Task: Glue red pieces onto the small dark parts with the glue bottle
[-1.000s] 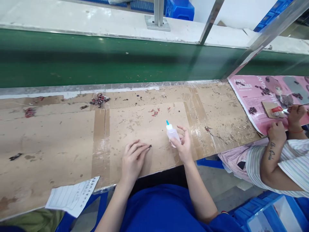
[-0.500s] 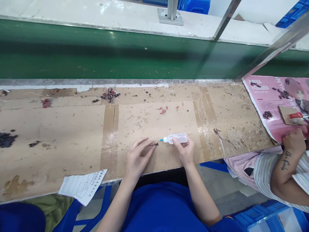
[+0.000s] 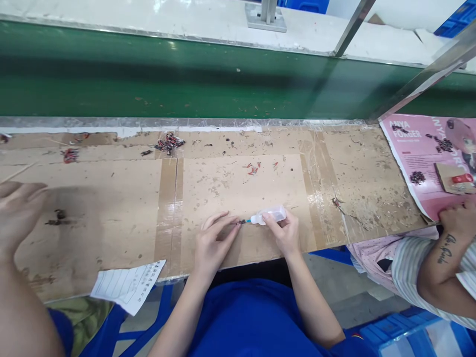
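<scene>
My left hand [image 3: 214, 241] rests at the front of the cardboard-covered bench [image 3: 230, 198], thumb and fingers pinched on a small dark part [image 3: 242, 221] whose exact kind I cannot make out. In my right hand [image 3: 285, 232] is a clear plastic squeeze bottle [image 3: 273, 214], lying nearly level. Its thin blue tip points left and meets or almost meets the dark part. Beyond my hands lie several small red pieces [image 3: 253, 170]. Farther back on the left is a pile of red and black parts [image 3: 170, 143].
A co-worker's hand [image 3: 18, 208] reaches in at the left, near dark parts [image 3: 57, 218]. Another person's arm [image 3: 446, 248] rests by a pink poster [image 3: 412, 158] at the right. A paper slip [image 3: 128, 285] overhangs the front edge. A green panel [image 3: 186, 74] runs along the back.
The bottle has shifted slightly left and down, bringing its tip to the dark part. A co-worker's hand has come in at the left. My left hand has stayed in place.
</scene>
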`<state>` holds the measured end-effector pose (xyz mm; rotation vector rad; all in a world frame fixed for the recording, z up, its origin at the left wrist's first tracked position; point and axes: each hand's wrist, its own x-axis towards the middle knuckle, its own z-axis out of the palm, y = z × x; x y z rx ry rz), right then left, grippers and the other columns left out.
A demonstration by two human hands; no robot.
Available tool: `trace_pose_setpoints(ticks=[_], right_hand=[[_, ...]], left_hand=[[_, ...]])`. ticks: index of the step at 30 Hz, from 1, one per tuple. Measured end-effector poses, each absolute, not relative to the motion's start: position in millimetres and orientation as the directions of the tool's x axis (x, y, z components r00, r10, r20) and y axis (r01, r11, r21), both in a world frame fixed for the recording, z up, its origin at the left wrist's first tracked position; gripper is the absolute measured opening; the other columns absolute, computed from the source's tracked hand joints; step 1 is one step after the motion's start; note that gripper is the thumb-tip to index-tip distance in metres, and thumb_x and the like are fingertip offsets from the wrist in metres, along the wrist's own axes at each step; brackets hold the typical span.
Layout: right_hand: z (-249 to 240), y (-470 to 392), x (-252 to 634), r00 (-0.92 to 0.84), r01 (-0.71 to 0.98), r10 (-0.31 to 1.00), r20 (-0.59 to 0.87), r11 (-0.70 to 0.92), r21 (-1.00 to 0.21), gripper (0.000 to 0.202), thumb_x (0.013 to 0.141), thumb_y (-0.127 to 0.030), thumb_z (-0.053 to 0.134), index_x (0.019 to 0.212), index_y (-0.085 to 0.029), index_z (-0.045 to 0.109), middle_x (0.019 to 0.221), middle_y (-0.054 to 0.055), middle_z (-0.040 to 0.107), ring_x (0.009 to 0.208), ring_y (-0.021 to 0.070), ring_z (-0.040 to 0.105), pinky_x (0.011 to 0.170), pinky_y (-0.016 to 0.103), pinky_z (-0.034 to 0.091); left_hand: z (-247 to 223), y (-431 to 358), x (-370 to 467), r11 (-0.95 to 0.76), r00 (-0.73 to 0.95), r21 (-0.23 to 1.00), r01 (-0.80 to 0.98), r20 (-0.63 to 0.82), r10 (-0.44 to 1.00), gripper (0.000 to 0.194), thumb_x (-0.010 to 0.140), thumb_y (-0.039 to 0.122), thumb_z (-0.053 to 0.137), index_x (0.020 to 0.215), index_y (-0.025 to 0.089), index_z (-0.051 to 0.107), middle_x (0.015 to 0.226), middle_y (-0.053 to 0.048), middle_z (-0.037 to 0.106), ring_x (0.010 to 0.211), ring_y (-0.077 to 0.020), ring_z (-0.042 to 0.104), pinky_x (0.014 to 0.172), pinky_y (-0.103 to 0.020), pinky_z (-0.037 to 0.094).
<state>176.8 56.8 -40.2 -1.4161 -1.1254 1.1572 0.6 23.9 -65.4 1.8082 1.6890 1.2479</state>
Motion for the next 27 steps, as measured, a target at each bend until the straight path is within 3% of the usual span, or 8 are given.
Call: trace_pose_setpoints(ticks=[27], right_hand=[[-38.2,56.4,174.7,0.16,0.025,0.981,-0.108,-0.113,-0.993,0.021,0.071,-0.038,0.073,0.066,-0.019,0.065,0.063,0.001,0.065,0.06,0.0166,0.058,0.056,0.028,0.045]], left_hand=[[-63.0,24.3,1.1,-0.221,-0.114,0.757,0.615,0.362,0.925,0.011,0.084,0.027,0.066,0.094,0.024,0.071,0.087,-0.001,0.074,0.099,-0.0207,0.067,0.087,-0.037,0.057]])
